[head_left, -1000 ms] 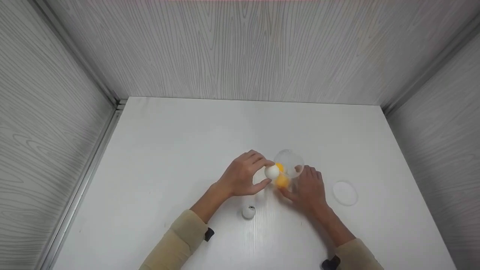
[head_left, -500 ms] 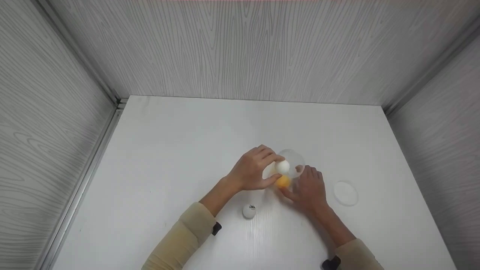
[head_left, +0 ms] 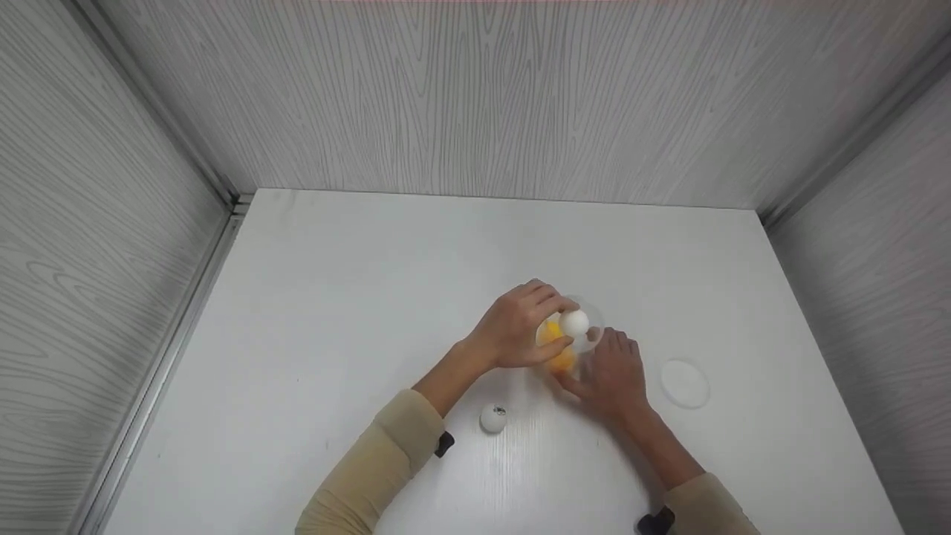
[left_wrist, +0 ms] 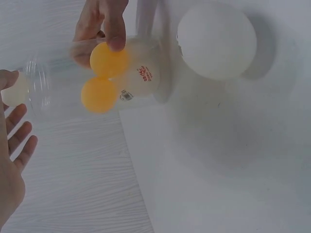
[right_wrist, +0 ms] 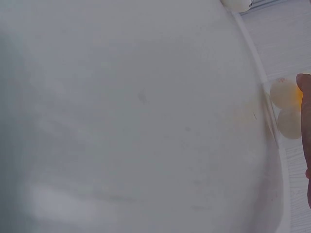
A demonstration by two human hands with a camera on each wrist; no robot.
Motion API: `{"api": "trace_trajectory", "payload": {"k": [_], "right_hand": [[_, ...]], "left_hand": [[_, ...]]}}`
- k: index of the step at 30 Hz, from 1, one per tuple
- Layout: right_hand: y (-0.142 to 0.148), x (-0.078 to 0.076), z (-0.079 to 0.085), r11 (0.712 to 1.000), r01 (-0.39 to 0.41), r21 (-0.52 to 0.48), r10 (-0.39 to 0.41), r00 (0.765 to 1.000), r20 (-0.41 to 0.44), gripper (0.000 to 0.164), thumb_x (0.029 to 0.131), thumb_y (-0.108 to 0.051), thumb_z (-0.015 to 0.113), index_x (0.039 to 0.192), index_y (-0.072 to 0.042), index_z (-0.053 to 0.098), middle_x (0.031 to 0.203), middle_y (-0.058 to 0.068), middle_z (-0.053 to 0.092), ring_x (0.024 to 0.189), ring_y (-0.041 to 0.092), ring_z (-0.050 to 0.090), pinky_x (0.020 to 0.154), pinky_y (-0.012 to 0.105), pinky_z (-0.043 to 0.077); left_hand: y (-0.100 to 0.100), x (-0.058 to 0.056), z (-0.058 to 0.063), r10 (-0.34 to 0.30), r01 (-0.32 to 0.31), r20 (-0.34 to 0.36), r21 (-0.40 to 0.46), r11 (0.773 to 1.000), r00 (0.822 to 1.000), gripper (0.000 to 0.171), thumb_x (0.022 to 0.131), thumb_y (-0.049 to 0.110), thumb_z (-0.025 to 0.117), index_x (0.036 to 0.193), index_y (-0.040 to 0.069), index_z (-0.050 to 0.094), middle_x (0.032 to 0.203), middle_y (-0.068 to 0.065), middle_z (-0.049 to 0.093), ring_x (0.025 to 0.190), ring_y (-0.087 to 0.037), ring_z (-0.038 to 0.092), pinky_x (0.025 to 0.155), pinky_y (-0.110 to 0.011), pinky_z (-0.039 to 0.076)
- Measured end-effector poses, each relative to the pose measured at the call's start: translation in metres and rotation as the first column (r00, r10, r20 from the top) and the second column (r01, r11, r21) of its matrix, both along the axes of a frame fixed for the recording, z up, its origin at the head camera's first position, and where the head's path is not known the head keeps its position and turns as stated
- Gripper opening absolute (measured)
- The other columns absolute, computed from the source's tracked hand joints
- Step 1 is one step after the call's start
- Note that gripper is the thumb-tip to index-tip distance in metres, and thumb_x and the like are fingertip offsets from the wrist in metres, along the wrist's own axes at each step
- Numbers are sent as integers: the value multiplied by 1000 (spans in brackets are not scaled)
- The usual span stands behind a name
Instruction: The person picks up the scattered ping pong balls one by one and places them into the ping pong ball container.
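Note:
My left hand pinches a white ping-pong ball between thumb and fingers, at the mouth of a clear plastic jar. In the left wrist view the other left fingers are spread beside the jar's threaded neck. My right hand grips the upright jar around its side. Inside are an orange ball, another orange ball and, lower down, white balls with printed marks. Another white ball lies on the table, nearer to me than the jar.
A round, clear, pale-rimmed lid lies flat on the white table, to the right of my right hand. Wood-grain panels stand at the back and both sides.
My left hand has moved right and away from me, bringing the white ball from left of the jar to over its mouth. My right hand and the jar stay in place.

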State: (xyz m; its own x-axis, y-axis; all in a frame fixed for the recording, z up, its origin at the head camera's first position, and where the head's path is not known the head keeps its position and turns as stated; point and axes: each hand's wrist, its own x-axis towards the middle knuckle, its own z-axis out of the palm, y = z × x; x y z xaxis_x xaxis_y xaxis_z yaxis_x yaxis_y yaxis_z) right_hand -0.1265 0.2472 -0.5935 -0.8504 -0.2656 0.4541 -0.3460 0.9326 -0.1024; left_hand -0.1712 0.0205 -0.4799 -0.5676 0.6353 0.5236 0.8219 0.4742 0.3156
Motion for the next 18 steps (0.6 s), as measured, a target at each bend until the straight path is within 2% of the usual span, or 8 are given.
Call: {"api": "trace_trajectory", "payload": {"k": [5, 10, 18], "right_hand": [[0, 1, 1, 1000, 4, 13, -4, 1000, 16, 82, 78, -69, 74, 120, -1, 57, 95, 16, 61, 91, 36, 60, 80, 48, 52], [1, 0, 1, 1000, -3, 12, 3, 1000, 17, 82, 78, -68, 75, 120, 0, 57, 97, 16, 60, 93, 37, 60, 80, 49, 52], [1, 1, 1, 999, 0, -48, 3, 998, 65, 83, 77, -66, 79, 126, -3, 56, 102, 16, 63, 98, 36, 61, 85, 49, 52]], "left_hand": [[5, -4, -2, 6, -6, -4, -13, 1000, 1000, 35, 92, 35, 77, 119, 14, 72, 112, 0, 75, 106, -18, 67, 91, -30, 58], [10, -8, -5, 4, -4, 23, -14, 1000, 1000, 35, 92, 35, 76, 119, 14, 72, 110, 1, 75, 105, -18, 67, 92, -30, 58], [13, -12, -6, 13, -11, 63, -27, 1000, 998, 35, 93, 36, 75, 119, 14, 72, 109, 1, 75, 106, -18, 66, 93, -31, 58]]}}
